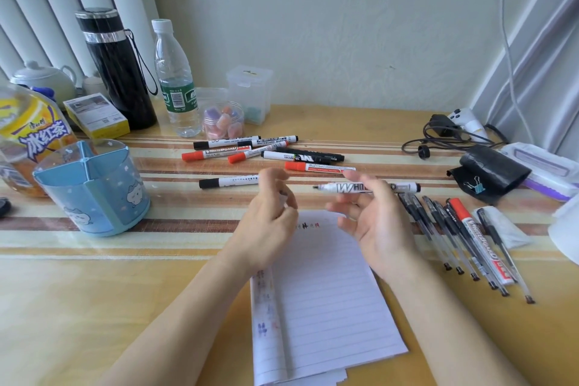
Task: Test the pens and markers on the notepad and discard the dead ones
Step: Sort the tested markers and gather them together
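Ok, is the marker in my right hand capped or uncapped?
Uncapped: the marker in the right hand shows its bare tip pointing left.

Light: soft, even daylight filling the scene; shadows barely showing beneath the left hand (269, 222). Glare: tabletop (94, 291) shining left of it. Blur: its fingers smearing; marker (344, 188) in the right hand (379, 226) reading sharp. Edges: bowing outward.

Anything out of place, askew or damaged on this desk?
Nothing looks spilled or broken. The notepad lies slightly askew, its left edge appears folded over, and its lower pages fan out at the bottom. The marker in the right hand is uncapped.
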